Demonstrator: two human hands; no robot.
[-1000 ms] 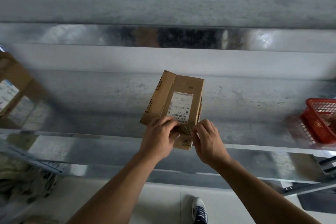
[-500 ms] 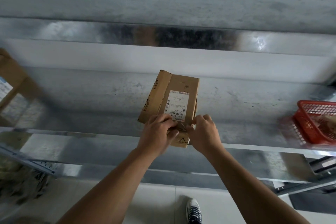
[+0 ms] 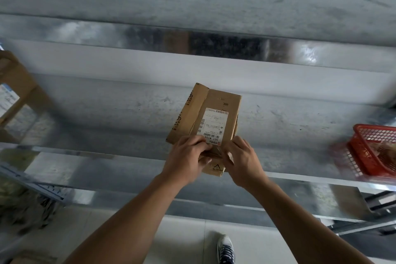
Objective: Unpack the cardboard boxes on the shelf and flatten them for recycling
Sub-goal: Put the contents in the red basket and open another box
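Note:
A small brown cardboard box [image 3: 205, 118] with a white shipping label lies on the metal shelf [image 3: 107, 118], near its front edge. One long flap on its left side stands slightly raised. My left hand [image 3: 186, 158] grips the near end of the box, fingers curled over the label's lower edge. My right hand [image 3: 242, 161] holds the near right corner, fingertips pressed against the box's top seam. Both hands hide the box's near end.
A red plastic basket [image 3: 372, 152] with something brown inside stands at the shelf's right end. Another cardboard box [image 3: 15, 92] sits at the far left. An upper shelf runs across above. Below is a lower shelf, pale floor and my shoe [image 3: 225, 251].
The hands and box stay together at the shelf's front edge; the fingers have shifted slightly on the near end. The view has drifted a little.

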